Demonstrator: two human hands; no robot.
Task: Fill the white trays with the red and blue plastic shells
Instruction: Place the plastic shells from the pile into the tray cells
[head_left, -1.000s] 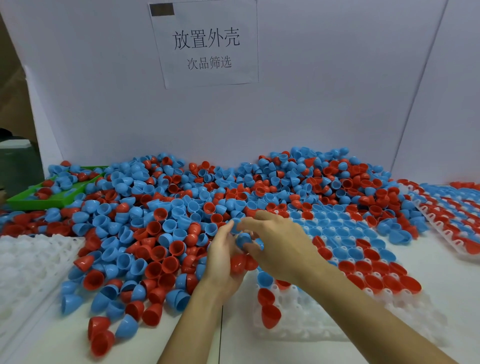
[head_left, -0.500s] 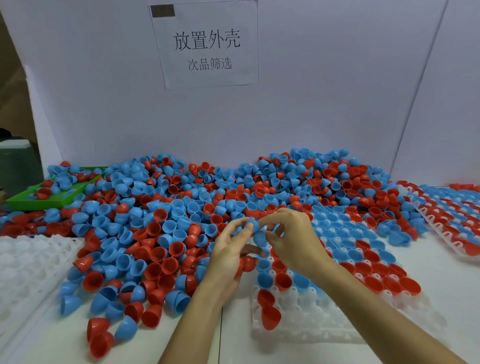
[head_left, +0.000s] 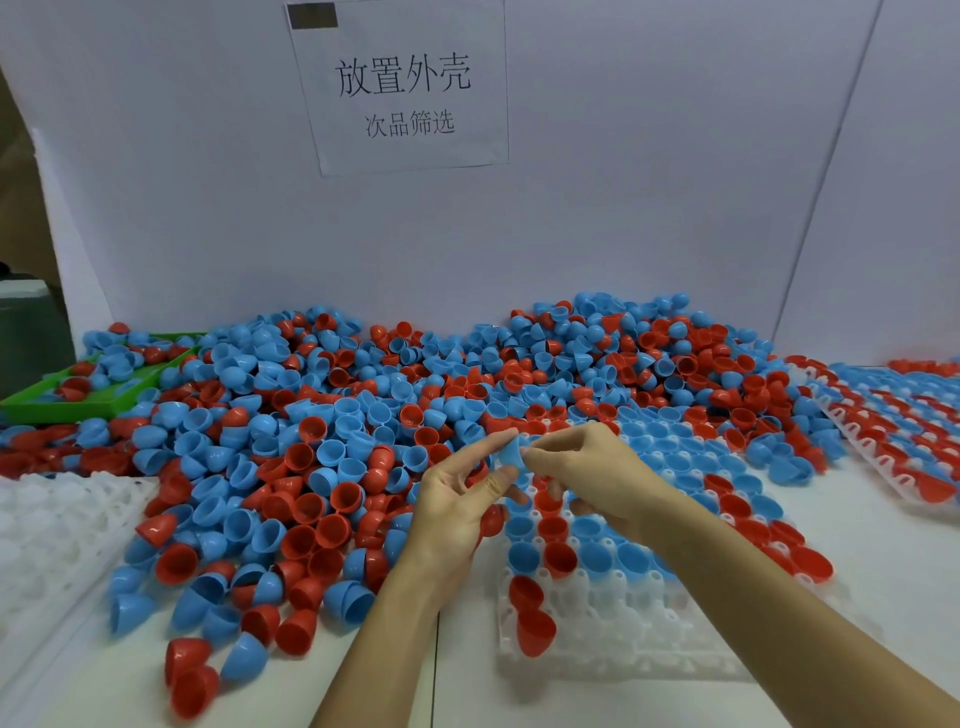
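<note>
- We count two hands, meeting above the far half of the centre tray (head_left: 623, 654).
- Left hand (head_left: 457, 504): fingers partly extended, thumb and forefinger pinching a blue shell (head_left: 508, 451); a red shell (head_left: 491, 519) is tucked under its lower fingers.
- Right hand (head_left: 587, 473): fingers curled, fingertips pinching the same blue shell from the opposite side.
- We count three white trays: the centre tray, partly loaded; a right tray (head_left: 883, 467) loaded in red and blue rows; an unloaded left tray (head_left: 57, 525) at the table edge.
- One green tray (head_left: 88, 402) sits far left and holds a few shells.
- Loose shells (head_left: 322, 441) are too many for us to count; the heap runs from the green tray to the right tray and overlaps the centre tray's far edge.
- Open room: bare table (head_left: 415, 691) along the near edge and between the centre and right trays.
- Shells are smooth, glossy, egg-shaped half-cups; the trays are translucent white moulded plastic with round pockets.
- One paper sign (head_left: 405, 88) hangs on the white back panel.
</note>
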